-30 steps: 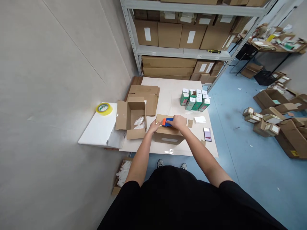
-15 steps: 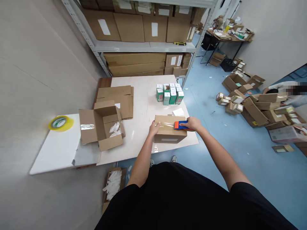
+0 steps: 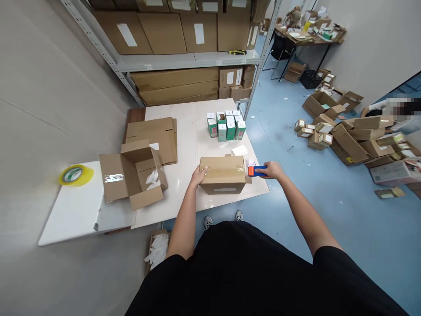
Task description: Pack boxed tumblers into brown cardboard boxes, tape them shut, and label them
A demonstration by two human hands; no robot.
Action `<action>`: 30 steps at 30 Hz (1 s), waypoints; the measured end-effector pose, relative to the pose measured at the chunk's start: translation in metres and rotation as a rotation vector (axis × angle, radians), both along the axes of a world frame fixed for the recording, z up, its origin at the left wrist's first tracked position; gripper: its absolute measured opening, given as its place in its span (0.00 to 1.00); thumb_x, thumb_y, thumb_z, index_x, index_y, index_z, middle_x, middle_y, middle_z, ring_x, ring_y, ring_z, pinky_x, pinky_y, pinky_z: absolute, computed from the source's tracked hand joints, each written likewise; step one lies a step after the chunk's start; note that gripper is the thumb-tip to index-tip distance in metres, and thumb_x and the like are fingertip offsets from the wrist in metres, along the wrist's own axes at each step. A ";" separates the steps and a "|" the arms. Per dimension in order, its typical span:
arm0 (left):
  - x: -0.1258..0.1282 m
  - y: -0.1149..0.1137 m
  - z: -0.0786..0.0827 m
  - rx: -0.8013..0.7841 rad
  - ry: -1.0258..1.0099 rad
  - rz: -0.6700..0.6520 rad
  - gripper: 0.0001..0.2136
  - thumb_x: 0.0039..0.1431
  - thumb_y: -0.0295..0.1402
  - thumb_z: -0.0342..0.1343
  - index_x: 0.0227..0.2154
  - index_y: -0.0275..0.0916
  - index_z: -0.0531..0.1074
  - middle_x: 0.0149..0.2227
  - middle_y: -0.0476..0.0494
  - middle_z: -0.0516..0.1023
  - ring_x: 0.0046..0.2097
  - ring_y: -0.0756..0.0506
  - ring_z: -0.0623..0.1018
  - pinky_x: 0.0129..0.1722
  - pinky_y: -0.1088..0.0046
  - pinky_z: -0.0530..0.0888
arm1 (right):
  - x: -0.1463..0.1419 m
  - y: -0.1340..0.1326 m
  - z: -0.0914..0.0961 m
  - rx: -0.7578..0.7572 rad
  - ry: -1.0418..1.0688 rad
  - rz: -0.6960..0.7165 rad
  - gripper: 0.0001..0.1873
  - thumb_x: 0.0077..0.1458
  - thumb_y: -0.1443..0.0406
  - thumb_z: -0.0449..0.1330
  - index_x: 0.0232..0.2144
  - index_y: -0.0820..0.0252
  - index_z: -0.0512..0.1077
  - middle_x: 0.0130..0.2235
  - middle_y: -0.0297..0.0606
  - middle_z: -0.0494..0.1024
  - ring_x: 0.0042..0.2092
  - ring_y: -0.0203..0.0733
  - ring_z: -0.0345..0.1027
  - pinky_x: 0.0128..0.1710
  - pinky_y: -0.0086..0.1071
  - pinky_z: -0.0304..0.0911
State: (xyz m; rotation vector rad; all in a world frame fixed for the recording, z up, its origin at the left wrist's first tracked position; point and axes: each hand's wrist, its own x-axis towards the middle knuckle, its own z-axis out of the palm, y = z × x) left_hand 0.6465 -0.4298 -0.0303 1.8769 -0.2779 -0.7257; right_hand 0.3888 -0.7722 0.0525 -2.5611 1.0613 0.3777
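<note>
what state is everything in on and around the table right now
front carton: top shut, tape on it, left hand gripping its left end
tape dispenser: in right hand, beyond the carton's right end
open carton: flaps spread
flat cartons: folded
green-and-white boxes: standing
yellow tape roll: lying flat

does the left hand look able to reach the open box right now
Probably yes: the open box stands to the left of the left hand, nothing visible between, though it would have to leave the closed box.
</note>
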 end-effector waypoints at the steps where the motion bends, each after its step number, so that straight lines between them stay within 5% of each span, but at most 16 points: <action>1: 0.005 0.005 -0.001 -0.014 0.018 0.004 0.27 0.66 0.53 0.59 0.60 0.40 0.73 0.60 0.34 0.80 0.59 0.36 0.80 0.62 0.58 0.73 | 0.005 0.005 -0.003 0.030 -0.022 -0.003 0.30 0.50 0.36 0.66 0.25 0.57 0.75 0.27 0.41 0.78 0.34 0.45 0.73 0.28 0.32 0.54; 8: 0.048 0.062 -0.005 -0.051 0.111 0.029 0.30 0.67 0.57 0.55 0.59 0.37 0.75 0.59 0.33 0.80 0.59 0.37 0.80 0.58 0.62 0.76 | 0.045 0.065 -0.010 0.242 -0.216 -0.009 0.33 0.51 0.34 0.63 0.23 0.57 0.70 0.25 0.35 0.74 0.30 0.41 0.68 0.28 0.30 0.53; 14: 0.087 0.109 0.019 0.425 -0.186 0.215 0.26 0.66 0.49 0.59 0.56 0.33 0.78 0.60 0.27 0.78 0.64 0.29 0.75 0.64 0.53 0.69 | 0.112 0.134 0.008 0.277 -0.264 0.108 0.34 0.53 0.33 0.61 0.26 0.57 0.74 0.28 0.36 0.77 0.33 0.42 0.71 0.30 0.29 0.56; 18: 0.089 0.105 0.047 0.261 -0.346 0.074 0.26 0.68 0.52 0.54 0.59 0.39 0.76 0.62 0.35 0.78 0.64 0.36 0.75 0.65 0.61 0.67 | 0.160 0.178 0.025 0.205 -0.214 0.195 0.33 0.54 0.34 0.62 0.30 0.59 0.78 0.33 0.41 0.82 0.36 0.44 0.74 0.30 0.29 0.56; 21: 0.080 0.092 0.059 0.277 -0.344 0.000 0.31 0.65 0.57 0.57 0.62 0.39 0.75 0.64 0.35 0.76 0.66 0.34 0.73 0.64 0.62 0.68 | 0.188 0.210 0.034 0.155 -0.176 0.234 0.34 0.57 0.34 0.60 0.33 0.60 0.80 0.35 0.45 0.83 0.38 0.47 0.76 0.31 0.30 0.57; 30: 0.060 0.118 0.049 0.335 -0.327 0.093 0.29 0.68 0.48 0.58 0.67 0.42 0.67 0.60 0.34 0.79 0.61 0.35 0.78 0.59 0.62 0.72 | 0.217 0.262 0.049 0.104 -0.088 0.343 0.37 0.57 0.35 0.62 0.44 0.63 0.81 0.44 0.53 0.84 0.45 0.52 0.79 0.37 0.32 0.64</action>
